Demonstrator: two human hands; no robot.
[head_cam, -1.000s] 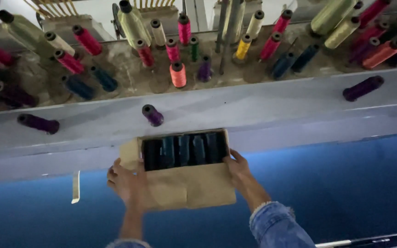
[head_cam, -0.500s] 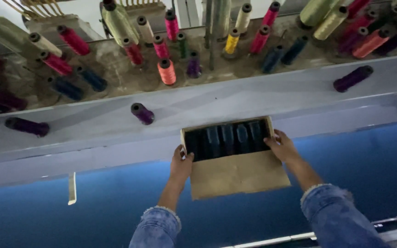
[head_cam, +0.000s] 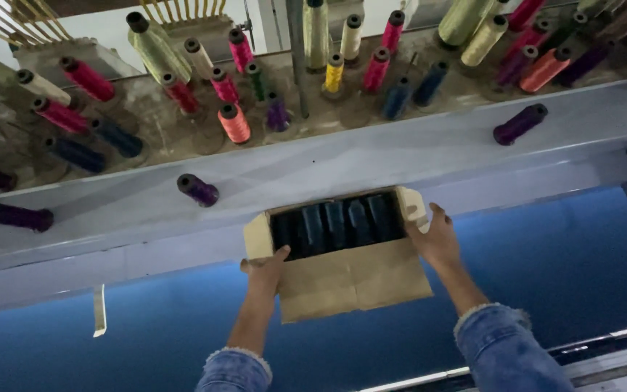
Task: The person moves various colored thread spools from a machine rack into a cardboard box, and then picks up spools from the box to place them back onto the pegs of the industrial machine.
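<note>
An open cardboard box (head_cam: pixel 342 254) of dark thread cones (head_cam: pixel 335 223) is held at frame centre, gripped at its 9 o'clock edge by the left hand (head_cam: pixel 266 270) and at its 3 o'clock edge by the right hand (head_cam: pixel 437 238), both closed on the cardboard; no cone has been taken out, so unloading is judged not begun. A pale ledge (head_cam: pixel 371 156) with loose purple spools (head_cam: pixel 197 190) lies at 12 o'clock, a dusty rack of coloured spools (head_cam: pixel 234 123) beyond, blue fabric (head_cam: pixel 575 268) below.

Spools (head_cam: pixel 339 223) in box (head_cam: pixel 353 279), below shelf (head_cam: pixel 400 156)
</note>
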